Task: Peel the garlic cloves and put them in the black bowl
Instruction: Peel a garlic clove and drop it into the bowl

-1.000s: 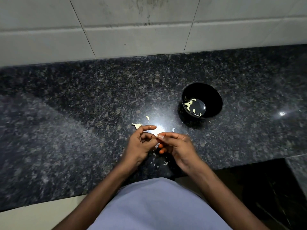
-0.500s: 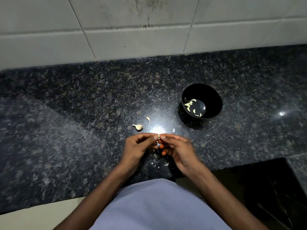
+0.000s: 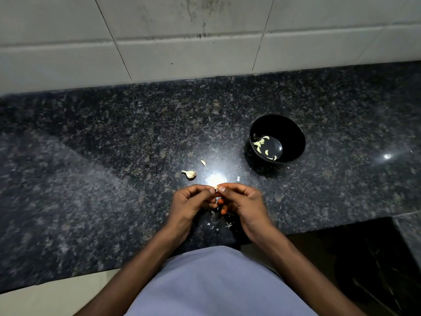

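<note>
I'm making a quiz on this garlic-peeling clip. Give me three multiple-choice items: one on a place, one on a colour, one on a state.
1. Where is the black bowl relative to the hands?
A. beyond them, to the right
B. left of them
C. under them

2. What colour is the wall?
A. red
B. whitish
C. green

3. How is the garlic clove held?
A. lying untouched on the counter
B. pinched between both hands
C. resting in the bowl

Answers: 1 A, it stands farther back on the right. 2 B, pale tiles. 3 B, left hand and right hand meet on it.
</note>
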